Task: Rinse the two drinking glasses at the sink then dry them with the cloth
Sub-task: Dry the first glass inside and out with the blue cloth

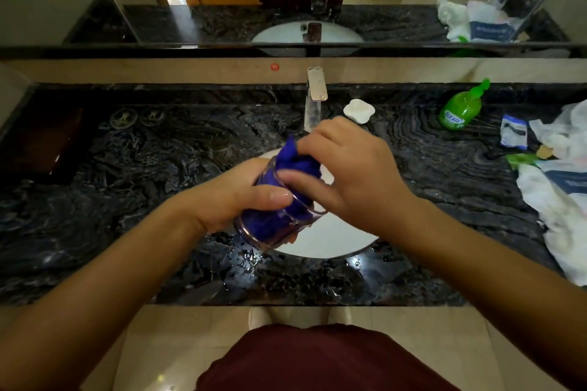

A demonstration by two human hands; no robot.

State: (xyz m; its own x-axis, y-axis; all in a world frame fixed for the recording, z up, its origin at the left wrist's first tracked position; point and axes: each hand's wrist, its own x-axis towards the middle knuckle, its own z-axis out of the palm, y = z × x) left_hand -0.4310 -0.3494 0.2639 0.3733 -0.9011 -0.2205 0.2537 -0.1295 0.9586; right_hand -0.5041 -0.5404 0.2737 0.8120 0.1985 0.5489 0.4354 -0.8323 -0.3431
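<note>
Above the sink (333, 241), left hand (235, 194) grips a glass (270, 232); right hand (346, 168) apparently pinches blue cloth (295, 159) stuffed inside

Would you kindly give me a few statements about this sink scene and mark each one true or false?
1. The left hand holds the glass over the sink. True.
2. The blue cloth lies flat on the counter. False: it is stuffed inside the glass, with the right hand gripping it.
3. Water is running from the tap. False: no stream is visible.
4. A green bottle stands on the counter to the right of the tap. True.
5. The white soap dish sits inside the basin. False: it rests on the counter beside the tap.
</note>
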